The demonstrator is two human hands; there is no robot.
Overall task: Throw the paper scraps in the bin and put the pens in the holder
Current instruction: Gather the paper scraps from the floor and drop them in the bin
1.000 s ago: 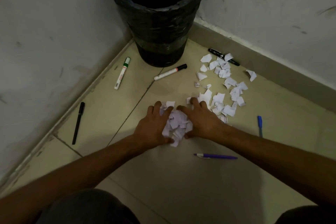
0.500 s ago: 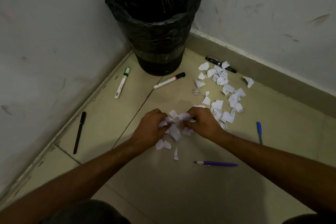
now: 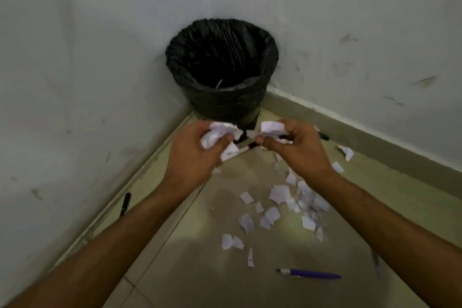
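The round bin lined with a black plastic bag [image 3: 222,97] stands in the corner where the two white walls [image 3: 75,57] meet, at upper centre of the frame. Its mouth is open and dark inside.

Both hands are raised in front of the bin, just below its base in the picture. The left hand [image 3: 192,155] is closed around a bunch of crumpled white paper scraps [image 3: 217,136], with pieces protruding above the fingers and below the thumb. The right hand [image 3: 297,147] is closed around a second bunch of white scraps [image 3: 272,127], gripped between thumb and fingers. The two hands are near each other but apart.

Between the hands, lower down on the floor, part of a white marker with a black cap and red band [image 3: 246,149] is visible.

Loose white paper scraps on the floor [image 3: 280,202] lie at centre right, beneath and beside the right forearm. A purple ballpoint pen [image 3: 310,274] lies flat on the beige tiled floor [image 3: 200,270] at lower right. A slim black pen [image 3: 125,204] lies beside the left skirting, at centre left. Another black pen [image 3: 323,136] shows partly behind the right hand, close to the right skirting. A blurred, slim object [image 3: 376,264] lies at the far lower right; its type cannot be determined.
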